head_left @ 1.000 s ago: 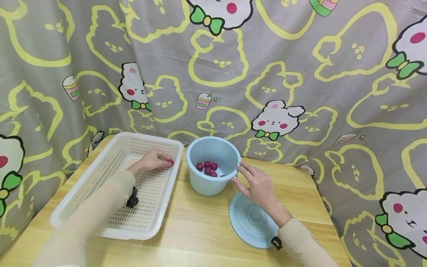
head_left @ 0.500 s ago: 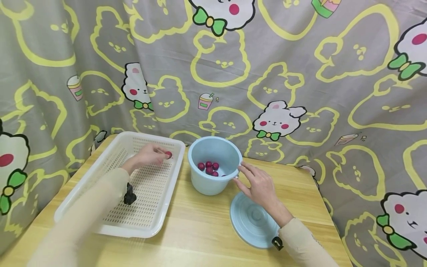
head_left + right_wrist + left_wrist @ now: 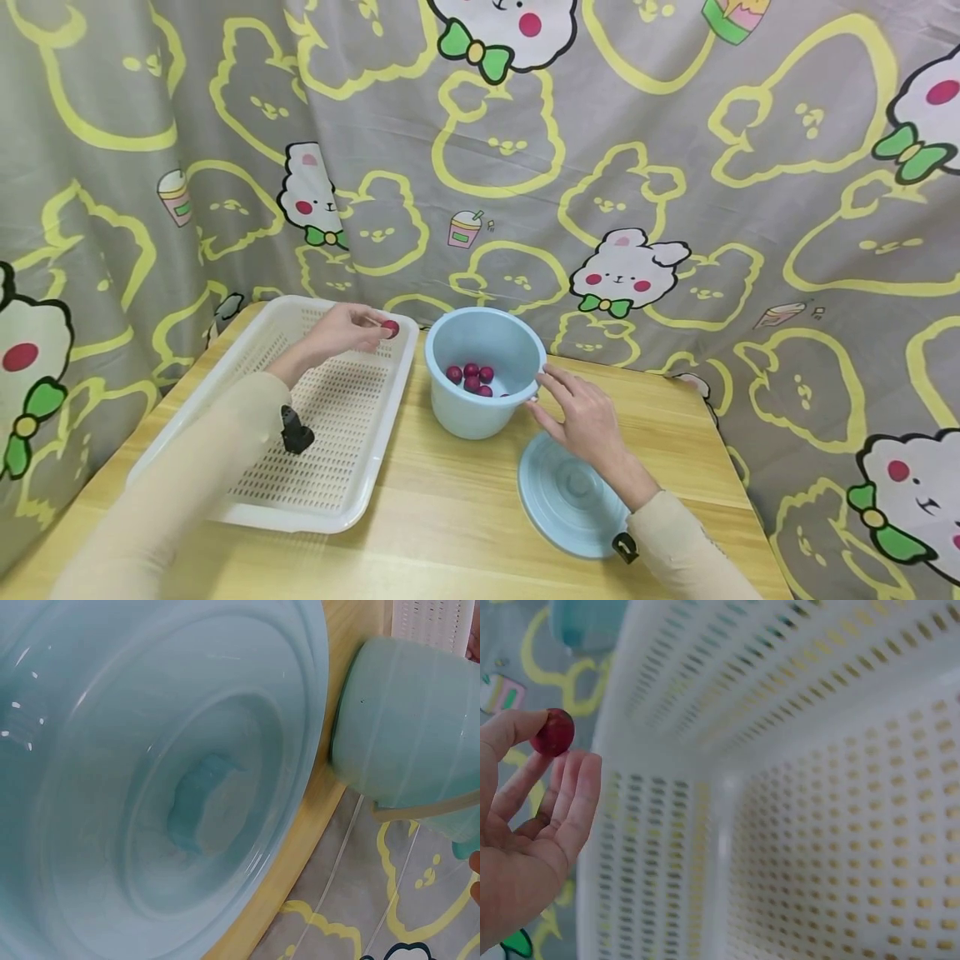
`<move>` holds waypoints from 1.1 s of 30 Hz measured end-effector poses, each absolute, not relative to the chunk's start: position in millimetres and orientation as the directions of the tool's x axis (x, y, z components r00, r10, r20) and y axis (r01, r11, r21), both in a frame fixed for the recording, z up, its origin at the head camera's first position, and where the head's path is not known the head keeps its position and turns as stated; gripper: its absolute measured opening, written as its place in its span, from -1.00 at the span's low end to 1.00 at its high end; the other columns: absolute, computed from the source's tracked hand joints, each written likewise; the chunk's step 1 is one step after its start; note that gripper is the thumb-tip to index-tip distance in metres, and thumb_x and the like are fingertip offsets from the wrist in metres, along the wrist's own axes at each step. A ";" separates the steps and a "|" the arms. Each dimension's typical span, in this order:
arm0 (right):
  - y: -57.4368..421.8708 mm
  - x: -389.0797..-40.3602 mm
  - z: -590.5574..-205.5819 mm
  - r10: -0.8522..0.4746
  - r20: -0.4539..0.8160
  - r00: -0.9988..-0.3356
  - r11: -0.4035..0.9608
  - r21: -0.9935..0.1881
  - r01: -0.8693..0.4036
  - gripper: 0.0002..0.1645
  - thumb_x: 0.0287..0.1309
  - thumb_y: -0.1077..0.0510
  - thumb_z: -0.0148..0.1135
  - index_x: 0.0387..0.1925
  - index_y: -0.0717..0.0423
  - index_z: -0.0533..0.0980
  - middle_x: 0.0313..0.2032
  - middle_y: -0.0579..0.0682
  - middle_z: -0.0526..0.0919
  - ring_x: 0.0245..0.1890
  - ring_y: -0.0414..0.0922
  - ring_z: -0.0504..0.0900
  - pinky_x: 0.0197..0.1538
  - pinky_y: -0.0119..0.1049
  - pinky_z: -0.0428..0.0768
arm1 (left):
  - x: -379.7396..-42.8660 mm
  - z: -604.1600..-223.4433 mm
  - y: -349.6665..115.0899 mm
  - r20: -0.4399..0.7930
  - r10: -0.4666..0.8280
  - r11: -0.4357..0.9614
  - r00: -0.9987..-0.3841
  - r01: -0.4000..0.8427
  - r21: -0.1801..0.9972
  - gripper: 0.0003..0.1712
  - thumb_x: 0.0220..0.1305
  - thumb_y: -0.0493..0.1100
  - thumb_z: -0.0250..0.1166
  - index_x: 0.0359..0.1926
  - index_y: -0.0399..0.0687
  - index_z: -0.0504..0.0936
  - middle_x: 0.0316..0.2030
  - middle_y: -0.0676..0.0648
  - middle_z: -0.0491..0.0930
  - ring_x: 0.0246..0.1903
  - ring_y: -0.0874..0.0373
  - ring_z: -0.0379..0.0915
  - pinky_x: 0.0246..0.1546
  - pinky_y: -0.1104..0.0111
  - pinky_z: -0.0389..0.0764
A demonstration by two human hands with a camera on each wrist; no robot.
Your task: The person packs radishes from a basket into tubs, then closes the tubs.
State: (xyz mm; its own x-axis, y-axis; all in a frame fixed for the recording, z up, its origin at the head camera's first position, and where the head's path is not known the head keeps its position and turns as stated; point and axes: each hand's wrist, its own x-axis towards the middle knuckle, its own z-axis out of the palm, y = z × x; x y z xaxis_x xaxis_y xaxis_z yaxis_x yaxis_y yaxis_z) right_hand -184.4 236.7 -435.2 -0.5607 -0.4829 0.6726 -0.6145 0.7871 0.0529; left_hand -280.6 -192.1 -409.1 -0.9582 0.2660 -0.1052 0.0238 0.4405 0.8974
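My left hand (image 3: 341,329) pinches a dark red plum (image 3: 553,733) between thumb and fingertips, over the far right corner of the white plastic basket (image 3: 352,508). In the left wrist view the other fingers curve loosely below the fruit. Right of the basket stands a light blue bucket (image 3: 468,417) with several red plums (image 3: 472,383) at its bottom. My right hand (image 3: 585,417) holds the bucket's right rim, thumb and fingers at the side lug. Only fingertips of it show at the edge of the right wrist view.
A round light blue lid (image 3: 558,500) with a central knob lies under my right forearm on the wooden table (image 3: 442,517). A grey patterned curtain (image 3: 517,242) hangs close behind the table. Black wrist cameras (image 3: 296,431) sit below both sleeves.
My left hand has risen with the plum from inside the basket towards its far right rim. The right hand stays at the bucket. The head view shifts slightly.
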 end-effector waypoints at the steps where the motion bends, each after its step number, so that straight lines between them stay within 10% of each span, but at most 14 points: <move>1: 236.9 -184.3 -435.3 -0.482 0.672 -0.562 0.788 0.052 -0.613 -0.14 0.51 -0.49 -0.15 0.12 0.10 0.70 0.09 0.14 0.79 -0.09 0.12 0.84 -0.16 0.02 0.85 | -280.3 -405.4 -189.1 -0.103 0.265 0.441 -0.959 0.026 0.897 -0.46 0.40 0.05 0.44 0.21 -0.21 0.64 -0.05 -0.19 0.77 -0.21 0.16 0.77 0.07 0.15 0.82; 9: 238.3 -184.5 -435.9 -0.481 0.665 -0.571 0.788 0.042 -0.614 -0.14 0.49 -0.50 -0.13 0.14 0.09 0.69 0.11 0.15 0.78 -0.05 0.13 0.84 -0.12 0.06 0.85 | -275.8 -382.2 -167.3 -0.059 0.297 0.437 -0.953 0.081 0.896 -0.56 0.40 0.01 0.44 0.13 -0.18 0.68 0.00 -0.36 0.70 -0.18 0.04 0.81 0.12 -0.03 0.79; 15: 238.4 -184.2 -436.1 -0.479 0.664 -0.574 0.789 0.039 -0.613 -0.13 0.49 -0.50 -0.13 0.13 0.11 0.70 0.11 0.15 0.78 -0.05 0.13 0.84 -0.13 0.05 0.85 | -270.3 -368.3 -149.4 -0.027 0.336 0.414 -0.942 0.122 0.902 -0.60 0.41 -0.05 0.44 0.13 -0.19 0.70 0.00 -0.38 0.69 -0.04 -0.23 0.75 -0.04 0.22 0.85; 24: 238.5 -183.9 -436.4 -0.476 0.662 -0.579 0.790 0.033 -0.612 -0.14 0.49 -0.50 -0.12 0.13 0.10 0.70 0.11 0.14 0.78 -0.05 0.12 0.84 -0.13 0.04 0.85 | -264.8 -352.6 -115.3 -0.003 0.376 0.398 -0.927 0.159 0.903 -0.69 0.37 -0.10 0.46 0.03 -0.15 0.74 -0.12 -0.28 0.76 -0.27 0.10 0.70 0.01 0.05 0.84; 33: 239.3 -185.5 -436.8 -0.481 0.663 -0.574 0.787 0.038 -0.616 -0.32 -0.02 -0.09 0.65 0.13 0.10 0.70 0.12 0.14 0.78 -0.06 0.12 0.84 -0.14 0.03 0.85 | -264.8 -347.1 -91.8 -0.001 0.412 0.404 -0.911 0.182 0.897 -0.65 0.33 -0.09 0.49 0.06 -0.13 0.75 -0.19 -0.27 0.77 -0.24 0.00 0.74 -0.05 0.14 0.84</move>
